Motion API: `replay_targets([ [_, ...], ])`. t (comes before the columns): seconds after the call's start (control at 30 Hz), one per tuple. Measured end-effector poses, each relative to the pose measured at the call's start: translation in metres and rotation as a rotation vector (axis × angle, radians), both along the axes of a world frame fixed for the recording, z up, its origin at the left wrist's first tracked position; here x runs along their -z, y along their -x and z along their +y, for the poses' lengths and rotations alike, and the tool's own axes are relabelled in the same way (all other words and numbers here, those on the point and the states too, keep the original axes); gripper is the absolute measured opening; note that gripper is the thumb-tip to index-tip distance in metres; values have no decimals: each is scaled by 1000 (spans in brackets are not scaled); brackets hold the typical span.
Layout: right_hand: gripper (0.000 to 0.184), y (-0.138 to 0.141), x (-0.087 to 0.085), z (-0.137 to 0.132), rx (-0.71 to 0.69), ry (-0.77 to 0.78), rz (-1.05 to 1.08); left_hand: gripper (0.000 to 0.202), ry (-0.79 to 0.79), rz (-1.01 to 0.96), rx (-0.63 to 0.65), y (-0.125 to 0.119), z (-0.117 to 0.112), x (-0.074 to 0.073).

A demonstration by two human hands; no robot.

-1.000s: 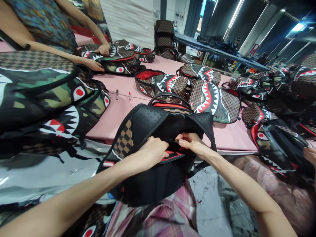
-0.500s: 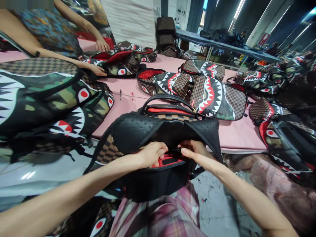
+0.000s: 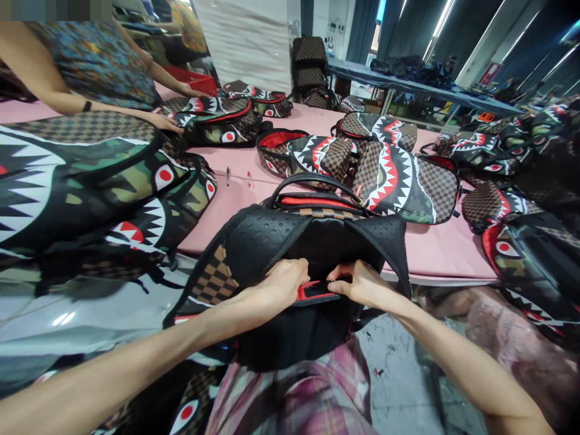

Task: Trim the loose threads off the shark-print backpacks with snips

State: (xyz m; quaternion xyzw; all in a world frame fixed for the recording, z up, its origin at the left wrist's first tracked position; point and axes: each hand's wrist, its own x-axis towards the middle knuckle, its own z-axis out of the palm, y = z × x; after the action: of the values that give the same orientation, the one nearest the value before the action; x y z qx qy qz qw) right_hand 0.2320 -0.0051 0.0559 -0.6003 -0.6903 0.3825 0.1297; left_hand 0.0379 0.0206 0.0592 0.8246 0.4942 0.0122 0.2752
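Where the near edge of the pink table (image 3: 435,248) met the person's lap, item one, a black backpack (image 3: 317,326), leaned with its perforated back panel turned up toward the camera. Long axis: running away from the person, bottom end on the plaid cloth (image 3: 294,393) of the lap, top end and carry handle (image 3: 312,179) pointing out over the table. Two padded shoulder straps (image 3: 267,238) fanned left and right across the upper panel.

Hands: both lay on the backpack's middle, close together but not touching. Left hand (image 3: 276,287): fingers curled shut, thumb uppermost, pressed on the left end of a red-and-black strip (image 3: 312,291) on the panel. Right hand (image 3: 362,284): thumb and forefinger pinched together on the strip's right end, remaining fingers folded.

Beyond the backpack: several shark-mouth backpacks (image 3: 399,181), checkered brown, lay flat on the table. Beyond it and to its left: two pens (image 3: 228,176), side by side. Left of the backpack: a heap of camouflage backpacks (image 3: 90,181). Far beyond it on the left: a co-worker's hand (image 3: 165,122) rested by another bag (image 3: 217,124).
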Motion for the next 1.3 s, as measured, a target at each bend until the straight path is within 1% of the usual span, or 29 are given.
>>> replay_targets([
  [0.07,16,2,0,4,2,-1,-5,20,-36,-76,1,2,0,1],
  [0.2,18,3,2,12,-10,32,32,23,-22,-166,-40,4,3,1],
  [0.3,19,5,1,15,-54,29,45,23,-25,-192,-36,5,7,5],
  [0.47,15,11,0,21,-66,-22,-43,23,-47,-200,-11,9,12,10],
  [0.57,16,9,1,25,-76,-12,-26,24,-47,-190,-6,10,15,9],
  [0.7,20,4,1,30,-39,-6,31,21,-65,-174,8,9,20,7],
  [0.87,15,9,-1,34,-106,-18,-30,21,-62,-142,11,6,23,8],
  [0.97,14,12,1,35,-111,-36,-68,23,-73,-193,0,6,22,5],
  [1.03,15,11,3,36,-82,-89,-48,24,-143,-294,2,9,22,2],
  [1.07,16,9,4,37,-60,-153,-15,26,-206,-367,21,11,22,1],
  [1.1,17,6,4,39,-34,-240,26,28,-272,-438,70,13,23,0],
  [1.17,21,-1,4,46,26,-454,102,29,-361,-512,248,20,26,6],
  [1.2,24,-4,4,49,64,-542,128,28,-368,-490,359,24,28,12],
  [1.23,26,-7,4,53,108,-595,148,24,-363,-432,454,28,28,22],
  [1.27,28,-10,7,56,151,-609,168,19,-364,-354,504,34,26,36],
  [1.3,31,-12,12,57,191,-586,191,14,-384,-276,502,41,23,54],
])
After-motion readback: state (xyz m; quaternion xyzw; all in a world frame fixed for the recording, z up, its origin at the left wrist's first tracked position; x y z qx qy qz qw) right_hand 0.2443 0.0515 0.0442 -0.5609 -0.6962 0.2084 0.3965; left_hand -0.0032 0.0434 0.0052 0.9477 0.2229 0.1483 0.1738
